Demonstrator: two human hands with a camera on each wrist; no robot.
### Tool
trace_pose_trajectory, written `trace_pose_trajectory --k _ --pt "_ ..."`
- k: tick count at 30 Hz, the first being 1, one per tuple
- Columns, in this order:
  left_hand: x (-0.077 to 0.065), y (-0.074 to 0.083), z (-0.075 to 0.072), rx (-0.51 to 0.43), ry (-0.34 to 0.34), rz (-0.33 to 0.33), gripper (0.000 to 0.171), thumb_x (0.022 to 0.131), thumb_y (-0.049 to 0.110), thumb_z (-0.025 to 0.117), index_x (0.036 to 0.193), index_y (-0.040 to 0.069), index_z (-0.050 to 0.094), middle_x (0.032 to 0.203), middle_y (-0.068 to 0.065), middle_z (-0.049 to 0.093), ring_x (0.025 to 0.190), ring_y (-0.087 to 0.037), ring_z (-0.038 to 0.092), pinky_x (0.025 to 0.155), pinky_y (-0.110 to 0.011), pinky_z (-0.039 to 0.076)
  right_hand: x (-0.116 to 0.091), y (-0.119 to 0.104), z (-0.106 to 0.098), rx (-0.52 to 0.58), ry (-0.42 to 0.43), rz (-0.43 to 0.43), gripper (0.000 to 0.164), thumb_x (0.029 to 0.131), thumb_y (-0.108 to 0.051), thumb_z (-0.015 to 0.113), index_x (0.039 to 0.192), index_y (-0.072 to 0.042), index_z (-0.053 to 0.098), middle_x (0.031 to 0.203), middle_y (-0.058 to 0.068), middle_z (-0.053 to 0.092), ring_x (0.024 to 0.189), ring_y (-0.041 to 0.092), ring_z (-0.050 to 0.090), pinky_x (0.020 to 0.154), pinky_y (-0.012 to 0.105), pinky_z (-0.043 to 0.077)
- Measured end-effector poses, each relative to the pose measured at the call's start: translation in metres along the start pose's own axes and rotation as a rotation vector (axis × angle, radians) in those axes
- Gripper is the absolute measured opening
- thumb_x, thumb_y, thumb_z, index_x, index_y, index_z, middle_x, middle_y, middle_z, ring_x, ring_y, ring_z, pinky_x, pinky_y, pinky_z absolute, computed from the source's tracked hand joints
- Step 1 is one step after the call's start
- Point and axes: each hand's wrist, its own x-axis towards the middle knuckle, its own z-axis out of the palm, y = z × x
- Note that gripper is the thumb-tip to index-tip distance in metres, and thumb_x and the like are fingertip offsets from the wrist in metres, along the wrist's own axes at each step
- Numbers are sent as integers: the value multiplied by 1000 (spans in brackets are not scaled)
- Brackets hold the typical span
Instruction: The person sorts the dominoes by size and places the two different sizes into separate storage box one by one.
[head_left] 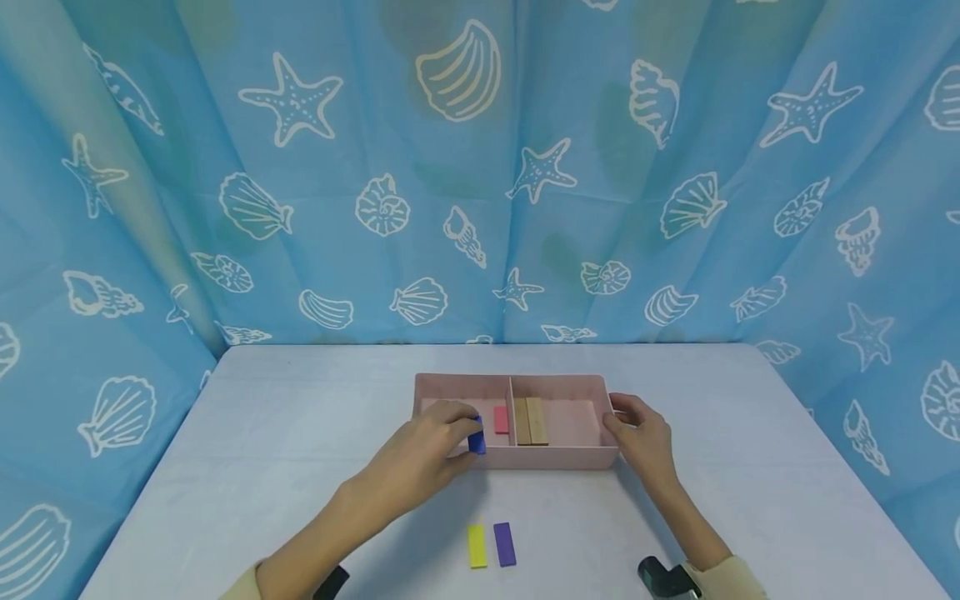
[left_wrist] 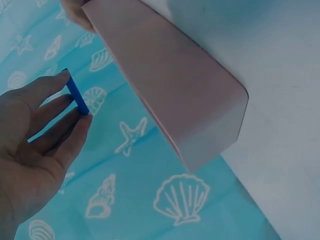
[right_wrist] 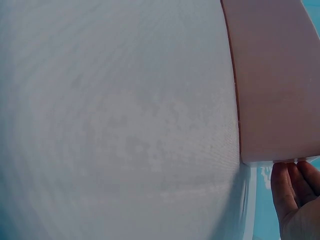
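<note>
A person's left hand (head_left: 438, 443) pinched a blue domino-shaped block (head_left: 476, 436) between thumb and fingertips, holding it raised over the front of the left compartment of a pink two-compartment box (head_left: 558, 458); the left wrist view showed the block clear of the box walls. The box stood near the middle of the far edge of the white tabletop (head_left: 300, 408), its long side roughly along that edge. The right hand (head_left: 643, 437) touched the box's right end with its fingers nearly straight; whether the thumb also nipped the rim could not be told. Inside, a pink block (head_left: 501, 420) lay in the left compartment just beside the divider (head_left: 512, 408), and two tan wood-coloured blocks (head_left: 530, 421) lay side by side in the right one, next to the same divider. A yellow block (head_left: 477, 547) and a purple block (head_left: 505, 544) lay near each other on the tabletop, between the box and the near edge, which was out of view. The step in hand seemed to be placing the blue block with the pink one; the next move would likely call for lowering it inside the front wall and releasing it while the right hand steadied the box.
</note>
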Motion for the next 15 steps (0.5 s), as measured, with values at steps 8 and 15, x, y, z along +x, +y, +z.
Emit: trace_pose_trajectory --k 8,15 --pt "20 -12 12 -63 -11 -25 30 84 10 80 113 3 72 111 -6 68 99 -18 65 87 -29 56 0 0 0 -11 -9 -3 38 96 -15 59 132 -1 58 132 17 61 114 31 60 96 44 50" --pt "31 -23 28 -80 -42 -56 34 84 14 81 114 3 71 111 -5 69 105 -20 64 90 -30 55 -3 -1 1 -11 6 -3 39 96 -15 59 132 -1 58 131 17 61 114 32 60 95 46 52"
